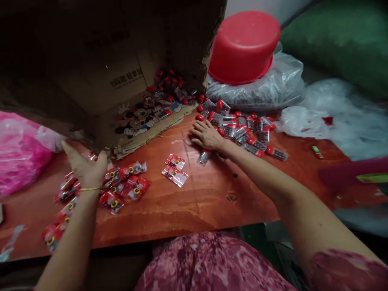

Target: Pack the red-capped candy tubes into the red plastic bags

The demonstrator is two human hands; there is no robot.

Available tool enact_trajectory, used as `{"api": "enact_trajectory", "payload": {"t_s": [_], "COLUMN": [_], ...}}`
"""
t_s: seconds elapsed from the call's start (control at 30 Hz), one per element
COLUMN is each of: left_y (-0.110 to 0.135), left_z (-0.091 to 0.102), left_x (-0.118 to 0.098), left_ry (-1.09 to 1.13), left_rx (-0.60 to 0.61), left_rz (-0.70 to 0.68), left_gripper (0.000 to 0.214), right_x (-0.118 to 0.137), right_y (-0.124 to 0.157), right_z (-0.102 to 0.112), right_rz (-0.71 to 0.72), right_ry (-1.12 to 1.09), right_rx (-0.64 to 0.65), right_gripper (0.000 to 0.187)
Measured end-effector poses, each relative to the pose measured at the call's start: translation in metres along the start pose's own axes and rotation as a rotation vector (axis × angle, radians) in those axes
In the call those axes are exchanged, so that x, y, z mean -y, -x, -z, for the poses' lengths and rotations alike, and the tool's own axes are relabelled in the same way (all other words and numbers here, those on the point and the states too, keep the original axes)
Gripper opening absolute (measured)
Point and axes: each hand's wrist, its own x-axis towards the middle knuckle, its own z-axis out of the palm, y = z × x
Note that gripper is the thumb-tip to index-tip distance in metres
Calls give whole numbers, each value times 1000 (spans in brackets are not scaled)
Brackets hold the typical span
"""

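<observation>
My left hand is at the lower left edge of a large cardboard box, thumb and fingers spread apart; part of the fingers is hidden by the box edge. Under and beside that hand lie several small red printed packets. My right hand rests, fingers spread, at the near left side of a pile of small clear containers with red caps and dark contents. Between the hands are two flat red-and-white packets. More red-capped containers lie inside the tilted box, on its printed cartoon panel.
An upturned red tub sits on a filled clear plastic bag behind the pile. A pink bag is at the left. Crumpled clear plastic and a small green item lie on the right of the reddish wooden table.
</observation>
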Motion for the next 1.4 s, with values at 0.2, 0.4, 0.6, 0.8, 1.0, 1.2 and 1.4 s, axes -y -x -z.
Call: {"api": "enact_trajectory", "payload": {"t_s": [0.2,0.4,0.6,0.8,1.0,1.2,1.4], "left_y": [99,115,108,110,107,105,107], "left_z": [-3,-57,-68,-71,-67,-70,-65], "left_x": [-110,-139,-132,-126,-124,-127,-126], "left_ry": [84,-77,-78,27,50,80,219], "left_rx": [400,643,662,613,603,654,566], "left_rz": [-288,-211,-180,-168,-208,-201,-193], "left_gripper": [28,33,30,25,25,20,19], "right_x": [44,89,101,111,118,120,122], "right_y": [53,97,107,98,77,74,78], "right_z": [13,13,6,5,8,1,4], "right_rz": [-86,-76,-229,-266,-404,-366,-430], "right_ry": [-161,-302,-454,-525,-534,-519,-597], "right_rx": [-126,-250,-397,-432,-342,-278,-306], "right_gripper": [37,26,21,22,25,25,28]}}
